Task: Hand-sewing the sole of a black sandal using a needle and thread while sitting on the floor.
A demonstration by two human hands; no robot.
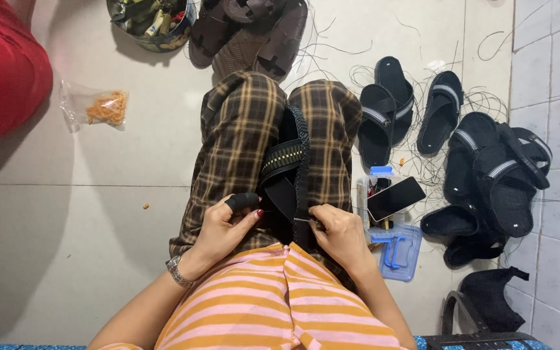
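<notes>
A black sandal [286,175] with a striped strap stands clamped between my knees in brown plaid trousers [241,129]. My left hand [228,223] grips the sandal's near edge; its forefinger wears a black finger guard [242,201]. My right hand [338,230] pinches a thin needle [306,221] at the sandal's sole edge. A metal watch [177,271] is on my left wrist.
Several black sandals [481,168] and loose black thread lie on the tiled floor at right. A clear plastic box [400,249] with a dark phone [395,198] on it sits by my right knee. Brown sandals [254,32], a bowl of scraps [150,23], a small bag [95,107] and a red cloth [1,71] lie beyond.
</notes>
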